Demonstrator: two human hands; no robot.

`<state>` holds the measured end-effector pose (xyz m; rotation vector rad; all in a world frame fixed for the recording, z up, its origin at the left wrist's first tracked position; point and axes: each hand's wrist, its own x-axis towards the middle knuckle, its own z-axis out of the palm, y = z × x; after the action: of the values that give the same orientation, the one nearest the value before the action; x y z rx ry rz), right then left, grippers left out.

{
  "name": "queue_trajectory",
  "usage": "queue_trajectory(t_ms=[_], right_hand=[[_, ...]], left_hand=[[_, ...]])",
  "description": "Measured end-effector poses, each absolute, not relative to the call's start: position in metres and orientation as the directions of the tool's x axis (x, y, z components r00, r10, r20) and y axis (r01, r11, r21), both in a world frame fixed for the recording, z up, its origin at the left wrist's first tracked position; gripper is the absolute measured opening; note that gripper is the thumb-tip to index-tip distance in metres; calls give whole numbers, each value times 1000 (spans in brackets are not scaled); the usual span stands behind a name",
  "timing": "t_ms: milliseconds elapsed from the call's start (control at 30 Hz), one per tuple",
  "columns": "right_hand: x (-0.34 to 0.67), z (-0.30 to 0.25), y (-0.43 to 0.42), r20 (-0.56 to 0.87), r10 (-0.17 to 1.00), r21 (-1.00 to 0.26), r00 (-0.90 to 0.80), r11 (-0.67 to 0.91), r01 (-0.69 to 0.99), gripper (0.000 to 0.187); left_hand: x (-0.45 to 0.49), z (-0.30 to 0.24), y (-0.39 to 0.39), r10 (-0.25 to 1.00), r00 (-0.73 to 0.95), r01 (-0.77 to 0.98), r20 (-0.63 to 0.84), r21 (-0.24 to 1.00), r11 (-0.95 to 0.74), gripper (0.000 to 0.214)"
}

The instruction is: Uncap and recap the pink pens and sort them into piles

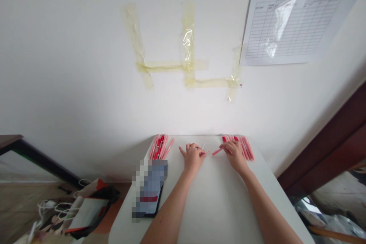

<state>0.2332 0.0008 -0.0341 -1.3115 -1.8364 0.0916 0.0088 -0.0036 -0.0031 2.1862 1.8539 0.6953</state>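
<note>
My left hand [193,156] is over the middle of the white table, thumb and index finger pinched on a thin pink pen part [207,153]. Just behind those fingers a slim clear or whitish piece [203,146] shows, partly hidden. To the right, my right hand [233,153] grips a pink pen barrel [217,151] that points left toward the other part; the two are apart. Beside my right hand lies a row of pink and red pens [247,148], partly covered by it. Another bunch of pink and red pens [161,146] rests at the table's far left corner.
A phone [154,187], partly pixelated, lies on the left of the white table [217,213]. The table's far edge meets a wall with yellowed tape [188,38] and a taped paper chart [288,26]. Cables and a bag [88,213] are on the floor at left.
</note>
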Motion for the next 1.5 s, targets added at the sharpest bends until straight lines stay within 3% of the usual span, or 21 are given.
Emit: queue_trajectory(t_ms=[200,400,833,1500], right_hand=[[220,-36,-5,545,814,-394,-199,459,796,28],[217,-38,-5,574,792,-287,-208,433,855,24],[213,-15,-19,475,863,-297,-171,340,892,20],[204,-15,-23,501,833,-195,-234,372,908,17]], left_hand=[[9,-8,-2,950,101,869,294,438,-228,7],[9,-8,-2,954,99,873,282,435,-219,10],[9,-11,-1,946,104,876,307,422,-234,13],[10,-13,-1,940,103,883,326,406,-238,15]])
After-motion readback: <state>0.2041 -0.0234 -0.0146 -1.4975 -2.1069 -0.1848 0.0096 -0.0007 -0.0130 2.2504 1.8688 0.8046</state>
